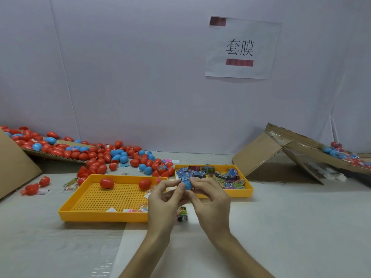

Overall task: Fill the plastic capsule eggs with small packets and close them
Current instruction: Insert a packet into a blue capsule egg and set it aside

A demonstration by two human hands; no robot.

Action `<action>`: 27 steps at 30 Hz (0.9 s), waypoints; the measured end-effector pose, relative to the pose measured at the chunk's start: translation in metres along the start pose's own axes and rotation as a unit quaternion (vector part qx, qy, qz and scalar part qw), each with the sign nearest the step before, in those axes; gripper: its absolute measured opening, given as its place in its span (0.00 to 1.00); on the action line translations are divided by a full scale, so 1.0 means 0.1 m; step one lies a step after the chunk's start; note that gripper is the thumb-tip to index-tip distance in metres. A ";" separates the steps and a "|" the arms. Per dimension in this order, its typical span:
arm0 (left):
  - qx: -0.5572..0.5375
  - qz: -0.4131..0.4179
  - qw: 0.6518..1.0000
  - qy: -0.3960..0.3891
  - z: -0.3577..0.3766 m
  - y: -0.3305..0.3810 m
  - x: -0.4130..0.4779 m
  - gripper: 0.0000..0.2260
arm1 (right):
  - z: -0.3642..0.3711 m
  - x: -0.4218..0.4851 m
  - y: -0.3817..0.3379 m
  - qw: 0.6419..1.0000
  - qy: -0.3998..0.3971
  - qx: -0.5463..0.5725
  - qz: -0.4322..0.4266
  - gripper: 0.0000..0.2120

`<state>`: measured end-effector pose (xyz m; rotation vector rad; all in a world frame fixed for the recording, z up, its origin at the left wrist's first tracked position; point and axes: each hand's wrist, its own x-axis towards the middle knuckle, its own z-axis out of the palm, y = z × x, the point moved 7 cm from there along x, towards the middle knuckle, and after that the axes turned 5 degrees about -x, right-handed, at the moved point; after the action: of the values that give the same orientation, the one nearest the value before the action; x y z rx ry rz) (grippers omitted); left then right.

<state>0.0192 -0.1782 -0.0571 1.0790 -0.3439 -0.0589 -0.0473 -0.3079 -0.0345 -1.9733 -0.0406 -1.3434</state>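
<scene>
This is a hand-packing station in a small workshop. A plain white partition [140, 67] carries a printed paper sign [241, 49]. Bulk red and blue capsule eggs [100, 155] spill from flattened cardboard [12, 163]. Yellow sorting trays [100, 216] sit on a sheet-covered worktop [291, 217].

White partition wall [130, 67] stands behind the work surface. One paper notice [243, 48] is fixed to it at upper right, printed "套膜", with a red bar at its top left corner and another below the characters. White table covering [301, 227] lies flat, with creases. Brown cardboard sheet [14, 163] leans at the far left edge. Folded cardboard piece [259, 155] stands tent-like at right, touching a sloped cardboard panel [305, 146] beyond it; crumpled white material [333, 175] lies beneath that panel. Yellow perforated tray [104, 216] sits left of centre, and a second yellow tray [241, 193] sits just beside it, further back.
</scene>
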 end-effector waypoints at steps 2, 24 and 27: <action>-0.013 -0.011 1.000 0.003 -0.01 -0.02 0.00 0.05 | 0.00 0.00 -0.02 1.000 0.000 -0.014 -0.010 0.13; -0.109 -0.099 0.988 -0.053 0.13 -0.09 -0.07 0.18 | 0.01 0.02 -0.15 0.997 -0.030 -0.051 -0.055 0.22; -0.107 -0.119 0.986 -0.052 0.14 -0.11 -0.08 0.17 | 0.00 0.01 -0.12 0.996 -0.023 -0.057 -0.062 0.18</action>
<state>0.0092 -0.1936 -0.0629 0.9014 -0.2941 -0.3598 -0.0518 -0.2992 -0.0272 -2.1267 -0.1129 -1.4071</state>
